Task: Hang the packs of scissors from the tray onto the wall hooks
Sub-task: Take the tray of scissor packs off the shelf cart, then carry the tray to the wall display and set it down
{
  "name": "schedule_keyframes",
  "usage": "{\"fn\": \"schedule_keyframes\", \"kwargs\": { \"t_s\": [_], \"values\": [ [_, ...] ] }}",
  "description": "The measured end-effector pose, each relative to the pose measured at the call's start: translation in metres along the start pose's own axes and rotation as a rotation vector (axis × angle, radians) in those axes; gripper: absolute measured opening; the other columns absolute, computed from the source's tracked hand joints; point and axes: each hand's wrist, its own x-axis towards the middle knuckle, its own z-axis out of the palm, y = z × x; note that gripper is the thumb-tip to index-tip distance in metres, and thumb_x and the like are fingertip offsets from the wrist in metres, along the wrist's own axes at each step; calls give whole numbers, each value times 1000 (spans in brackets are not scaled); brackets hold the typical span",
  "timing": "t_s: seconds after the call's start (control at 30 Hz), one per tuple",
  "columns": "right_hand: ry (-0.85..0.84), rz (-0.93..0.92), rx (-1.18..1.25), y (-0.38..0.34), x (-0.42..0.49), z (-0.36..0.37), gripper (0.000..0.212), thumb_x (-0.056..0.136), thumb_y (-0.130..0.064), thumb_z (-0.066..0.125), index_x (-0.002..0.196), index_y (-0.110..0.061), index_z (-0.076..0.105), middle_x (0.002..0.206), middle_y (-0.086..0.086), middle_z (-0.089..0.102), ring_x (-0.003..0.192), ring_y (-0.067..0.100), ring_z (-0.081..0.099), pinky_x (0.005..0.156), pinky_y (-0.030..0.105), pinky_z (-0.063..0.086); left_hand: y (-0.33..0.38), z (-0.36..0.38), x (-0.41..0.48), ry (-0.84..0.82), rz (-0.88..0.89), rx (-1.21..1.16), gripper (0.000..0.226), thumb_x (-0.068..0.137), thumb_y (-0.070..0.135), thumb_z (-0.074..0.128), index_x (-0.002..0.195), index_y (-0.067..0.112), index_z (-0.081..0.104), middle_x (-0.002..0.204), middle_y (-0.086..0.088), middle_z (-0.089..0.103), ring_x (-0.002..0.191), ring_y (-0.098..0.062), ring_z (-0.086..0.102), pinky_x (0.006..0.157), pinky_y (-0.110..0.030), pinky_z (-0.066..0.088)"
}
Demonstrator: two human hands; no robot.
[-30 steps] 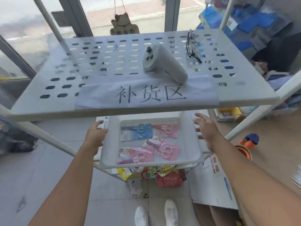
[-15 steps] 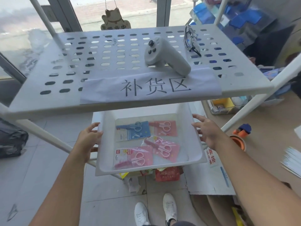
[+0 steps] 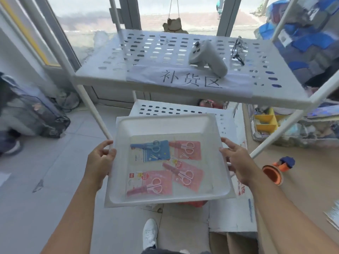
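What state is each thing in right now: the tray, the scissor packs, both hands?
Tray: held level, clear of the shelf.
Blue scissors pack: flat in tray.
Three pink scissors packs: flat in tray, none hung.
Left hand: gripping the tray's left rim.
Right hand: gripping the right rim.

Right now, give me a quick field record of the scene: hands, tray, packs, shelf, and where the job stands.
left hand: gripping the tray's left rim
right hand: gripping the tray's right rim
tray: white, held in front of the rack, roughly level
packs in tray: four, lying flat; one blue pack, three pink
top shelf: grey controller, glasses, paper sign
wall hooks: not in view
task state: no pack hung yet
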Motion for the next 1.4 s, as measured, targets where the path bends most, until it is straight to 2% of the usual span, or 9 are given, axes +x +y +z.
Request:
{"fn": "schedule_keyframes", "kwargs": {
  "t_s": [0.13,0.33,0.47,0.77,0.87,1.0,1.13,1.27,1.4],
  "values": [
    [-125,-29,-43,0,-8,10,31,102,-14,55,122,-33,67,87,1,78,72,16,72,65,36,55,-18,-34,-56,110,-61,-54,25,97,12,58,118,25,63,93,-6,67,79,-27,65,62,-44,56],
    [-347,-56,-148,-3,-25,66,32,101,-11,57,116,-36,68,84,-2,79,80,22,70,73,43,56,-49,-112,-148,273,-150,-176,25,94,12,64,114,27,67,90,-6,68,79,-31,64,52,-39,57],
    [-516,-70,-231,-2,-42,127,36,100,-11,58,129,-31,66,104,7,76,84,24,69,74,44,55,-75,-163,-205,421,-189,-241,25,94,10,63,112,27,68,85,-2,67,72,-27,61,46,-34,54],
    [-850,-95,-428,13,-116,315,39,98,-6,59,128,-31,62,84,2,73,64,18,66,48,28,53,-158,-293,-334,759,-257,-399,26,92,8,65,107,29,71,97,-12,61,74,-28,53,43,-27,46],
    [-965,-116,-488,29,-162,386,41,99,-7,58,133,-29,60,90,3,74,70,19,69,55,31,56,-188,-339,-380,875,-282,-433,26,92,7,64,107,29,70,95,-12,61,66,-26,54,39,-25,44],
    [-1113,-118,-520,55,-236,481,41,100,-7,57,134,-29,58,96,6,74,81,26,68,67,38,56,-223,-409,-445,1019,-324,-461,29,91,9,66,116,24,69,98,-15,64,71,-31,57,41,-28,48],
    [-1246,-132,-563,87,-312,570,41,100,-7,57,137,-23,59,101,10,73,83,27,67,77,46,57,-247,-473,-508,1158,-348,-475,23,92,8,65,105,27,69,96,-13,66,76,-33,57,41,-29,48],
    [-1347,-168,-597,115,-375,647,37,100,-7,57,134,-22,62,96,8,74,80,27,67,76,44,57,-265,-523,-554,1295,-362,-477,27,92,8,64,116,21,68,91,-11,68,68,-28,61,41,-27,45],
    [-1393,-240,-617,139,-414,718,38,100,-10,58,135,-21,63,106,22,71,87,29,63,76,42,52,-284,-563,-570,1442,-357,-453,28,92,7,64,115,21,70,91,-11,68,67,-25,61,39,-25,44]
  ]
}}
